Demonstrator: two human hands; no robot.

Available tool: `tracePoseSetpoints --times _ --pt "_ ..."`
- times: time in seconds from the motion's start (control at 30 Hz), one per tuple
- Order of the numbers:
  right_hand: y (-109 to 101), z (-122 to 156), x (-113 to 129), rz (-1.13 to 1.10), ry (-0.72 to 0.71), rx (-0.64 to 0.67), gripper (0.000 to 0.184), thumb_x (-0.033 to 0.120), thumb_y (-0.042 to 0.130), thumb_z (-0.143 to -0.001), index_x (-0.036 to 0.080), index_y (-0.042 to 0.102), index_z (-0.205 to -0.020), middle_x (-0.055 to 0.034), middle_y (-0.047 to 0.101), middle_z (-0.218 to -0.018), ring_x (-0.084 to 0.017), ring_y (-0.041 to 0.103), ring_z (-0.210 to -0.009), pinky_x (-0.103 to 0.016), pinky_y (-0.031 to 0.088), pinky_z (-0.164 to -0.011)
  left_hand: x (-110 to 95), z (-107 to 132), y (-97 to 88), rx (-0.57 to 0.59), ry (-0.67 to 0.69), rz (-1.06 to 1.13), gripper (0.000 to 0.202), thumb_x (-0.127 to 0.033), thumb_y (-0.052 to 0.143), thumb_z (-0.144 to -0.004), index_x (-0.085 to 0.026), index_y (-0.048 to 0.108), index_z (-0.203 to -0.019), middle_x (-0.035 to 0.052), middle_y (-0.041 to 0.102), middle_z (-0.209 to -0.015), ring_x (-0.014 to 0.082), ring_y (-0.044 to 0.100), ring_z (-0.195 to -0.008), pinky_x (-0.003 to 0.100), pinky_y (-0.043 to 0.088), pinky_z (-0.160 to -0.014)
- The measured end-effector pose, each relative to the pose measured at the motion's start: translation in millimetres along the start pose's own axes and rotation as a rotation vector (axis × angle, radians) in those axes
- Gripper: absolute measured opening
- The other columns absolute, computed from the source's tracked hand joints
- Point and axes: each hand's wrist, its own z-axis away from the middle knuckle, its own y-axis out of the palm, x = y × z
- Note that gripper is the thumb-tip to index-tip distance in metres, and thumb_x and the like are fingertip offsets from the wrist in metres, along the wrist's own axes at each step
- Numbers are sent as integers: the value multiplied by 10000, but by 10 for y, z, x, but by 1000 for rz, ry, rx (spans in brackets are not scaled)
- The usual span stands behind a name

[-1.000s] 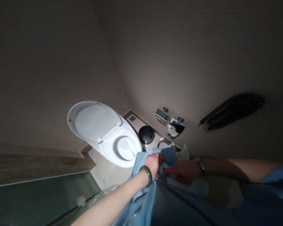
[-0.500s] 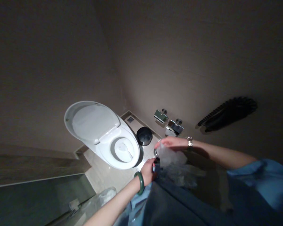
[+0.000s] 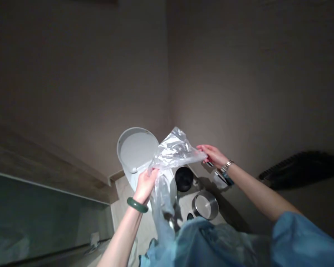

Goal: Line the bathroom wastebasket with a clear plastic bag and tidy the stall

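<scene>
A clear plastic bag [image 3: 171, 155] is stretched between both hands in front of me. My left hand [image 3: 145, 183], with a green bangle on its wrist, grips the bag's lower left edge. My right hand [image 3: 213, 155], wearing a metal watch, pinches the bag's right edge. The rest of the bag hangs down toward my blue clothing. Behind the bag stands a white toilet [image 3: 136, 150] with its lid raised.
On the floor next to the toilet sit a black round bin [image 3: 184, 178] and a steel round bin [image 3: 205, 204]. Chrome holders are on the right wall, partly hidden by my right wrist. A dark brush-like object [image 3: 303, 163] hangs on that wall. A glass panel [image 3: 44, 218] is at the left.
The hands left the blue cloth at my waist, rose and drew a clear plastic bag apart between them. The view has tilted up and to the left.
</scene>
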Motion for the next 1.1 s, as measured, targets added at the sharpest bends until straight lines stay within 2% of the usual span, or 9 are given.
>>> tracePoseSetpoints --times 0.1,0.23,0.3,0.37,0.47,0.73,0.87,1.0,1.1 --pt "51 -63 31 61 -84 -19 519 612 552 -882 181 619 -1163 -136 691 -1211 -165 700 -923 -282 579 -782 172 146 -456 -102 -64 50 385 -496 690 -717 -160 687 -905 15 684 -786 177 591 -711 291 454 -684" --pt "577 -248 201 251 -287 76 686 609 668 -787 213 569 -1338 -127 508 -1504 -259 435 -1411 -447 340 -1182 315 406 -758 -123 -118 80 373 -495 709 -703 -162 700 -871 22 705 -758 184 615 -688 291 464 -655" --pt "897 -388 247 322 -261 189 689 517 766 -699 182 617 -1282 -128 607 -1389 -264 538 -1294 -422 421 -1112 378 513 -859 -123 -130 71 376 -485 728 -679 -152 709 -853 29 716 -748 191 622 -692 292 466 -659" --pt "1157 -525 209 355 -166 307 505 413 821 -622 142 720 -1036 -81 751 -997 -224 675 -931 -351 552 -856 464 603 -980 -128 -141 58 385 -492 741 -662 -148 707 -830 29 720 -740 192 622 -687 291 466 -657" --pt "1386 -643 15 355 -50 331 233 341 790 -646 145 668 -677 35 597 -529 -113 540 -507 -235 468 -518 668 729 -1203 -125 -183 29 419 -536 734 -649 -149 690 -803 36 721 -723 194 626 -670 290 467 -629" --pt "1676 -443 -428 235 141 294 282 469 588 -850 189 618 -845 -16 641 -736 -132 604 -634 -218 503 -470 1288 994 -1483 -49 -231 -209 393 -542 718 -552 -177 697 -696 82 745 -725 275 660 -725 368 494 -713" --pt "1752 -316 -693 295 209 274 202 313 753 -670 182 652 -786 7 635 -652 -130 583 -584 -202 436 -446 1482 926 -1481 30 -223 -268 397 -580 630 -624 -188 667 -680 100 735 -719 297 662 -729 394 509 -720" --pt "1531 -284 -1024 379 239 73 178 249 719 -633 186 563 -576 60 498 -464 -98 450 -493 -217 359 -484 1623 737 -1477 57 -188 -360 544 -570 645 -613 -132 701 -930 171 746 -935 363 659 -893 484 499 -877" --pt "1242 -286 -1176 401 218 -119 301 323 737 -617 207 470 -538 71 460 -485 -101 406 -540 -230 331 -536 1551 603 -1319 -91 -82 -466 749 -560 662 -590 -70 624 -1154 260 595 -1274 442 477 -1241 575 300 -1118"
